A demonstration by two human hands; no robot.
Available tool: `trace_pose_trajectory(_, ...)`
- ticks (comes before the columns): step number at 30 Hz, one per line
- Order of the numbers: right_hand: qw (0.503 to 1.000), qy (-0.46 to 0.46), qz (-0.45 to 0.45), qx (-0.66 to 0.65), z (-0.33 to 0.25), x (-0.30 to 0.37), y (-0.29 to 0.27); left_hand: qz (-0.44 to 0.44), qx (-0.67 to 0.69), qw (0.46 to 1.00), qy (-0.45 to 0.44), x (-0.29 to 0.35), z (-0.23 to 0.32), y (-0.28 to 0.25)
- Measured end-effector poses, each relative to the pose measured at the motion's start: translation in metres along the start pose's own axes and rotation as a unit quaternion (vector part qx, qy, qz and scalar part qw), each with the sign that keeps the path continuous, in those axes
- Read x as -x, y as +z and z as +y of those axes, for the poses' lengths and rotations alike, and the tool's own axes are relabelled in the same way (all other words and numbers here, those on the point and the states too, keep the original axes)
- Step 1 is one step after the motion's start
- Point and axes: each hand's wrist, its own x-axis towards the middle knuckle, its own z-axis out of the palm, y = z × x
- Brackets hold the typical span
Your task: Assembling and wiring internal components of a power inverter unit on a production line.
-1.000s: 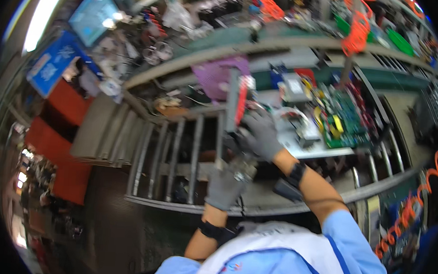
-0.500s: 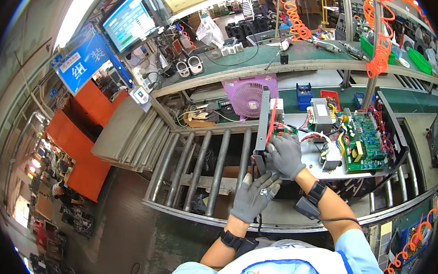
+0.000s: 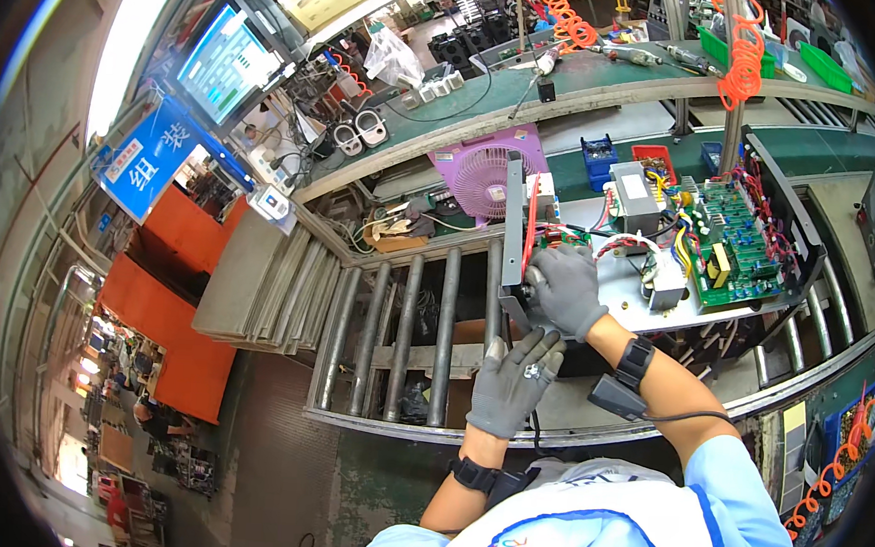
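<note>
The right hand, in a grey knit glove, is curling its fingers over the near lower corner of the open grey sheet-metal chassis, gripping where the upright side panel is meeting the flat base. That panel's long axis is running away from the person, standing on edge at the chassis's left end. The left hand, gloved alike, is hovering just below and nearer the body, fingers spread and relaxed, holding nothing, fingertips pointing up toward the same corner, so the right hand is the closer one. The chassis is lying across the steel conveyor rollers, its length stretching rightward (smooth painted metal, hard edges), carrying a green circuit board with coils and bundled red and yellow wires. Behind the panel a round pink plastic fan is sitting on the green bench.
</note>
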Motion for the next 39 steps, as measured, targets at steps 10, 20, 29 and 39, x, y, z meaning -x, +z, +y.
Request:
trace_pose_trajectory(10, 0.986, -0.133, -0.096, -0.03, 0.027, 0.003, -0.01, -0.018, -0.022, 0.999, -0.022, -0.002, -0.003, -0.005)
trace_pose_trajectory(20, 0.982, -0.151, -0.1, 0.06, 0.02, 0.006, -0.018, 0.019, -0.007, 1.0, -0.018, -0.005, -0.007, 0.012)
trace_pose_trajectory(29, 0.937, -0.226, -0.261, -0.06, -0.005, 0.015, -0.072, -0.062, -0.039, 0.997, -0.012, -0.006, -0.013, 0.022)
trace_pose_trajectory(39, 0.92, -0.278, -0.276, -0.031, -0.003, 0.026, -0.067, -0.104, 0.196, 0.973, -0.064, -0.006, -0.016, 0.017)
